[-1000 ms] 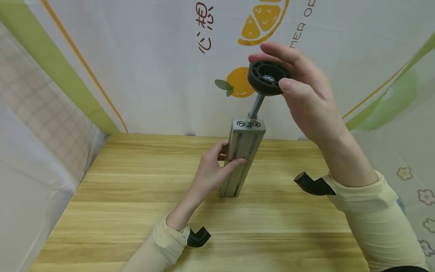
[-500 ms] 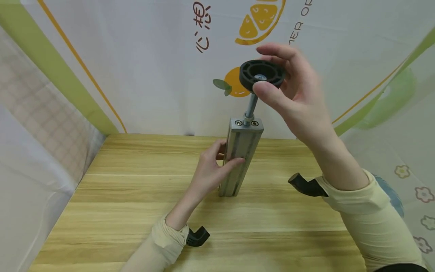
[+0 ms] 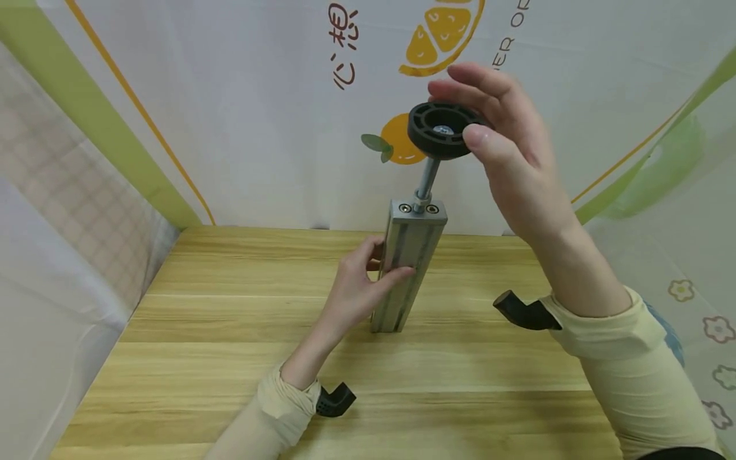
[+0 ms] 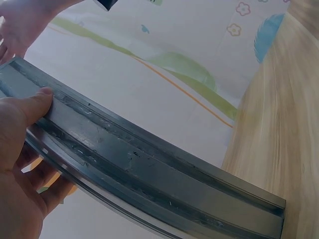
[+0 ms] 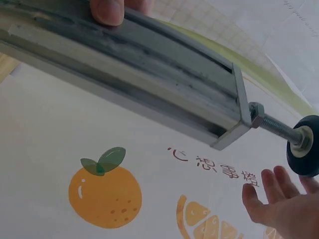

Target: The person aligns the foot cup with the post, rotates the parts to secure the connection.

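An aluminium profile (image 3: pixel 408 275) stands upright on the wooden table, leaning slightly in the head view. My left hand (image 3: pixel 359 284) grips it around the middle, thumb across the front groove and fingers behind. A leveling foot (image 3: pixel 439 144) with a round black base tops the profile, its threaded rod (image 3: pixel 427 179) and nut (image 3: pixel 421 199) meeting the end plate (image 3: pixel 418 211). Beside that black base is my right hand (image 3: pixel 517 153), thumb by the rim and fingers spread loosely behind it. In the right wrist view, those fingers look extended near the base; whether they touch is unclear.
The wooden table (image 3: pixel 230 358) reaches back to a white printed curtain (image 3: pixel 276 128). More cloth hangs at the left and right. Black curved pieces (image 3: pixel 336 400) stick out from both sleeve cuffs.
Half a second ago my right thumb lay across the front of the foot's base; since then the hand has shifted right and its fingers have spread. The left hand has kept its grip.
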### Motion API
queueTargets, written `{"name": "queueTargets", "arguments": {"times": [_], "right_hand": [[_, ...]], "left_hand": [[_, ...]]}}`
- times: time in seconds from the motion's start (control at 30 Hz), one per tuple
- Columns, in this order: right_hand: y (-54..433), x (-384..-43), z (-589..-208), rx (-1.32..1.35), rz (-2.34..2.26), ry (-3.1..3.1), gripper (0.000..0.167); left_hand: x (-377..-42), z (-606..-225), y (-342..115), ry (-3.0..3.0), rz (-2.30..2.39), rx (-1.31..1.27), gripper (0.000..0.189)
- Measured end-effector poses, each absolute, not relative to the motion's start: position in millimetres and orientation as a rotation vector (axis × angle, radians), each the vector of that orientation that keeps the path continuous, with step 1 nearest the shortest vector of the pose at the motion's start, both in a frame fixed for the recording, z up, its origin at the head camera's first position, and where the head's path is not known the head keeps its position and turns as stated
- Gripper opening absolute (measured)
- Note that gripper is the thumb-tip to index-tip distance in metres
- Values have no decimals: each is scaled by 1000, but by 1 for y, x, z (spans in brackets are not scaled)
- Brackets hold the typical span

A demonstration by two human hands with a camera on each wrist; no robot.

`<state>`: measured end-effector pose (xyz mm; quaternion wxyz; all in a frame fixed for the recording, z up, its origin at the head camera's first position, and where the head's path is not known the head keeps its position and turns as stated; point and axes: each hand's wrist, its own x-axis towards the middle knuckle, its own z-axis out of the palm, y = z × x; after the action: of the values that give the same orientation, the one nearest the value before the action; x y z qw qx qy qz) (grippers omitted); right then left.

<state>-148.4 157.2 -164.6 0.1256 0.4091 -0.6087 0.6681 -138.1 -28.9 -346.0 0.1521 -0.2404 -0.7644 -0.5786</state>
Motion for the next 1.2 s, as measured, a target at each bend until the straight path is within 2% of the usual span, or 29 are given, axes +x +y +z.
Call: {"name": "queueTargets", "arguments": {"times": [0.3,0.77,1.2], "right_hand": [[156,-150,-165,1282,1919,-1749,43],[151,-142,-162,973,1639,-1931,46],[159,-147,-161,1243,1989,-1781,47]], "left_hand": [[-137,-346,-29,-2198,-1667,-695,43],[-137,-346,-29,-2211,-1661,-690,44],[-137,-346,-29,-2213,-1674,-692,42]]}}
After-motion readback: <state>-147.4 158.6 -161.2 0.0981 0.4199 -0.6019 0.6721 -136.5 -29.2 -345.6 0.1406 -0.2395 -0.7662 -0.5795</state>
